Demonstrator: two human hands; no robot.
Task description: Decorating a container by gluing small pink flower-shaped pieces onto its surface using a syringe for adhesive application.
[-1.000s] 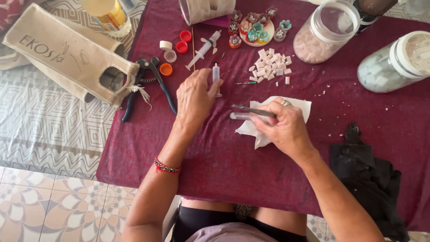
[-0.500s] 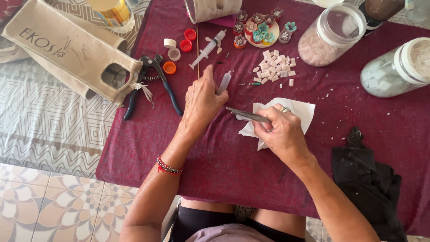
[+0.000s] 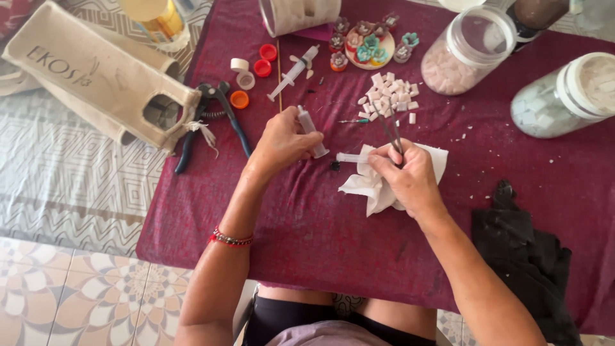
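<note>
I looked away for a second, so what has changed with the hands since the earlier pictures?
The right hand swung its tweezers from lying crosswise to pointing up at the pale tiles. The left hand tilted its syringe. The white tissue, pliers and jars stayed put.

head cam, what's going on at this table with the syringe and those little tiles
A person sits at a table under a maroon cloth. The left hand holds a small syringe. The right hand grips tweezers, tips pointing toward a pile of small pale tiles, with a crumpled white tissue under it. A second syringe, pliers, coloured bottle caps and two jars of tiles lie around.
</note>
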